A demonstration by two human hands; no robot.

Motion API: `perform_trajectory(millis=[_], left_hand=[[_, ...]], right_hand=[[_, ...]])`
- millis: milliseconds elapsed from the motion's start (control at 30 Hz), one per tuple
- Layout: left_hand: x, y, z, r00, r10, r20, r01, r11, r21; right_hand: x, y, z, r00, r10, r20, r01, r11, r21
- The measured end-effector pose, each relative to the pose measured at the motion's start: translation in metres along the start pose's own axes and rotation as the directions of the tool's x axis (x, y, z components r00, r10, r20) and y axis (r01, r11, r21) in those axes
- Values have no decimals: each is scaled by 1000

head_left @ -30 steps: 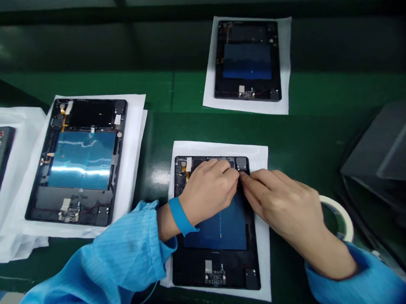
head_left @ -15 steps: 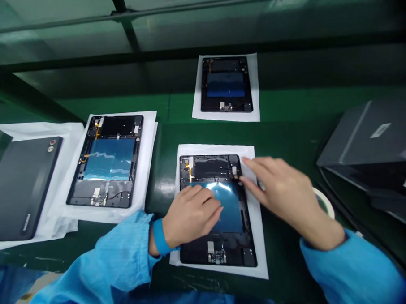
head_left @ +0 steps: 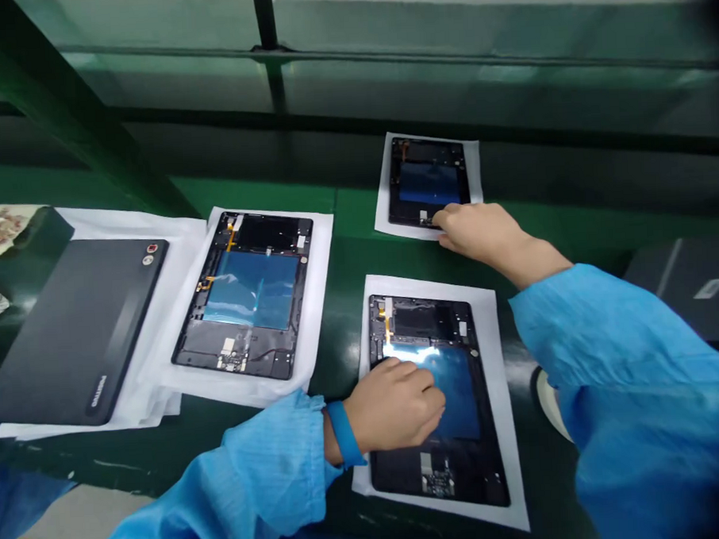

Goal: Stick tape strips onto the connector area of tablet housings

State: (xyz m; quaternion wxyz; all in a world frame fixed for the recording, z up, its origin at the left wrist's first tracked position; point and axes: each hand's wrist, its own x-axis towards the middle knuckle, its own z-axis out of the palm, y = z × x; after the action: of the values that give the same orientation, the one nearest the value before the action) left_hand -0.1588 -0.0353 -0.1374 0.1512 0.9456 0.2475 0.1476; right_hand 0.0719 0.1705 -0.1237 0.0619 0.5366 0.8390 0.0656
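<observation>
The left hand [head_left: 396,404], fingers curled, hovers over or touches the open black tablet with blue battery panel [head_left: 454,392], lower centre of the frame; whether it grips anything cannot be told. The right hand [head_left: 474,231], fingers bent narrow, meets the lower edge of the smaller-looking open black tablet [head_left: 430,183], upper centre; its hold cannot be told.

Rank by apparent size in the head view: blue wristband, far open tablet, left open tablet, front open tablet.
1. Front open tablet, partly covered by the left hand
2. Left open tablet
3. Far open tablet
4. Blue wristband
</observation>
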Motion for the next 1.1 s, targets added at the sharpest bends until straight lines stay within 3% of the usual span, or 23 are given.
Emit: perform_trajectory(millis=[133, 267, 367, 467, 533, 600, 700, 767, 867, 933, 967, 1000, 1033, 1067, 1100], left_hand=[[1, -3, 0, 1000, -11, 5, 11, 1000, 2], [2, 1, -4, 997, 18, -69, -14, 998, 69], [-1, 17, -21, 948, 196, -250, -171, 978, 121], [-6, 34, -52, 824, 273, -496, -254, 961, 107], [-8, 37, -72, 816, 188, -547, -196, 980, 46], [-5, 29, -82, 860, 118, -496, -136, 991, 0], [3, 8, -74, 895, 45, -443, -44, 999, 13], [9, -4, -59, 936, 53, -347, -31, 997, 68], [14, -12, -39, 981, 93, -168, -66, 985, 160], [15, -15, -33, 987, 99, -127, -75, 980, 185], [16, -15, -32, 986, 99, -131, -74, 980, 183], [16, -16, -31, 986, 95, -140, -70, 982, 175], [17, -16, -31, 985, 92, -149, -67, 984, 166], [18, -16, -32, 984, 90, -156, -65, 985, 158], [18, -16, -32, 983, 88, -162, -63, 986, 152]], right_hand=[[3, -3, -7, 998, -43, -43, 44, 999, 21], [-21, -12, -40, 988, -37, -147, 39, 999, 10], [-86, -32, -79, 973, -79, -215, 81, 997, 0], [-174, -67, -107, 941, -209, -268, 234, 970, 63], [-226, -98, -107, 916, -242, -321, 294, 947, 126], [-260, -132, -94, 902, -280, -329, 337, 932, 133], [-278, -173, -66, 929, -228, -292, 278, 950, 145], [-278, -181, -53, 936, -149, -320, 218, 956, 194], [-289, -148, -46, 914, -34, -404, 164, 942, 292], [-313, -105, -45, 860, 122, -495, -14, 976, 216], [-328, -81, -43, 798, 211, -565, -186, 977, 103], [-344, -57, -40, 706, 271, -654, -389, 921, -38], [-359, -35, -35, 643, 288, -710, -541, 827, -154], [-372, -15, -28, 597, 272, -754, -627, 745, -227], [-382, 2, -21, 585, 259, -769, -668, 691, -276]])
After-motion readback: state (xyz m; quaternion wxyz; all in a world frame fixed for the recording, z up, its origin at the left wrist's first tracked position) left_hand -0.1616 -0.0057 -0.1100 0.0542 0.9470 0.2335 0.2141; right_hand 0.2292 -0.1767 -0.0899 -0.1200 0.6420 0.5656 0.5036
